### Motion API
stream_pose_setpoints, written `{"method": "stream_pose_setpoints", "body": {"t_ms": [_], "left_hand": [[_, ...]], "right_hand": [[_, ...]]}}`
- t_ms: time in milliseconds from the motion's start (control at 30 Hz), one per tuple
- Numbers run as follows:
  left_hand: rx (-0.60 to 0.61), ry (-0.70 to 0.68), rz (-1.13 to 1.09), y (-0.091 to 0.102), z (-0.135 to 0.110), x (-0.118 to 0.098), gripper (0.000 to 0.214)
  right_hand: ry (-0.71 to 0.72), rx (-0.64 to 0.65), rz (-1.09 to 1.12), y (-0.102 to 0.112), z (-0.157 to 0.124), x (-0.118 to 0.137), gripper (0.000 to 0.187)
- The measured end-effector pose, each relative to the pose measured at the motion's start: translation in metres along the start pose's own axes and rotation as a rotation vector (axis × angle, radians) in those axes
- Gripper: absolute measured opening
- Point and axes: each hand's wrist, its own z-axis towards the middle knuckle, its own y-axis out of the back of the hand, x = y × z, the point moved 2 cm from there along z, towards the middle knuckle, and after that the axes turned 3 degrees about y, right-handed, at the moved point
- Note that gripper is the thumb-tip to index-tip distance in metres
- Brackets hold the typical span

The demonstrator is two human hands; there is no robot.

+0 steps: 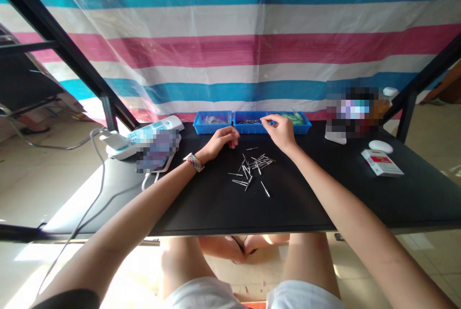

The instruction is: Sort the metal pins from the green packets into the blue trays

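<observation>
Head view: right hand (pixel 279 130) reached over the mid tray (pixel 250 129), thumb & forefinger pinched near shut – whether a pin sat between them was too small to tell. Left hand (pixel 224 140) lay curled on the table (pixel 324 194), palm down, contents hidden. Pins (pixel 252 170) lay loose just before both hands. Prob. the pick-up step; a next grip called for a fine fingertip pinch. Nearby: phone (pixel 169 122), mouse (pixel 381 146), box (pixel 382 162) – nothing blocking.

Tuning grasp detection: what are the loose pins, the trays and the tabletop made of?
Pins: likely bare metal, thin silvery shafts catching light. Trays: probably moulded plastic, uniform blue, thin walls. Tabletop: matt black, faintly reflective; material unclear.
</observation>
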Motion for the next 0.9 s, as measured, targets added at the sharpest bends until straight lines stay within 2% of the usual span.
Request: {"method": "stream_pose_setpoints", "body": {"t_ms": [67,167,233,300,433,533,633,700,767,833,900], "left_hand": [[0.001,0.001,0.005,0.000,0.000,0.000,0.029],[0.006,0.003,0.013,0.000,-0.001,0.000,0.030],[0.010,-0.002,0.019,0.000,0.000,0.000,0.029],[0.012,-0.008,0.026,0.001,0.000,0.001,0.029],[0.012,-0.006,0.048,0.003,0.001,0.003,0.029],[0.009,-0.006,0.057,0.003,0.002,0.002,0.029],[0.006,-0.013,0.068,0.002,0.001,0.000,0.028],[0.012,-0.017,0.084,0.001,0.000,-0.001,0.029],[0.030,-0.015,0.109,0.000,0.000,-0.002,0.033],[0.052,-0.012,0.138,0.000,0.000,-0.001,0.038],[0.067,-0.007,0.170,0.000,0.001,0.000,0.039]], "right_hand": [[-0.004,0.091,0.029,0.001,-0.005,0.003,0.021],[0.033,0.414,0.037,-0.008,-0.015,0.010,0.011],[0.110,0.593,-0.051,-0.016,-0.022,0.014,0.010],[0.161,0.659,-0.175,-0.024,-0.028,0.019,0.017],[0.172,0.658,-0.346,-0.030,-0.030,0.031,0.016],[0.209,0.601,-0.347,-0.027,-0.027,0.040,0.012],[0.145,0.483,-0.108,-0.024,-0.024,0.040,0.009],[-0.012,0.396,0.174,-0.026,-0.024,0.032,0.007],[-0.184,0.317,0.426,-0.029,-0.027,0.021,0.016],[-0.285,0.278,0.549,-0.032,-0.030,0.012,0.028],[-0.311,0.277,0.571,-0.035,-0.033,0.007,0.033]]}}
